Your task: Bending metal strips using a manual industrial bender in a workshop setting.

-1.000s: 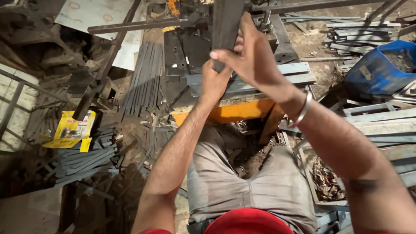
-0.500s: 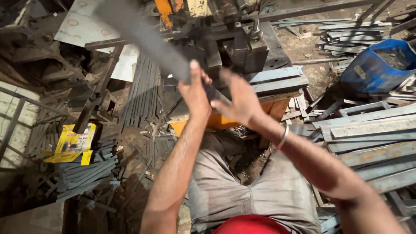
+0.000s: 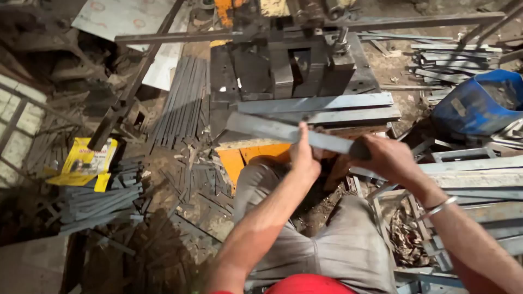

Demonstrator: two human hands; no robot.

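I hold a flat grey metal strip [image 3: 272, 128] level across my lap, in front of a dark metal press machine [image 3: 294, 65]. My left hand [image 3: 304, 155] grips the strip near its middle, thumb up. My right hand [image 3: 388, 159] is closed round the strip's right end; a silver bangle [image 3: 438, 207] sits on that wrist. The strip's left end points towards the machine's left side, just above an orange block [image 3: 256, 155]. More long grey strips [image 3: 321, 109] lie stacked on the machine's front ledge.
Bundles of thin dark strips [image 3: 182, 100] lie on the dirt floor at left, with a yellow packet [image 3: 87, 160] on short cut pieces [image 3: 98, 201]. A blue plastic tub [image 3: 479, 100] stands at right beside stacked metal angles [image 3: 479, 174]. A long lever bar [image 3: 327, 27] crosses the top.
The strip has swung from steeply raised at the machine down to near level over my lap. Both hands came down and towards me with it.
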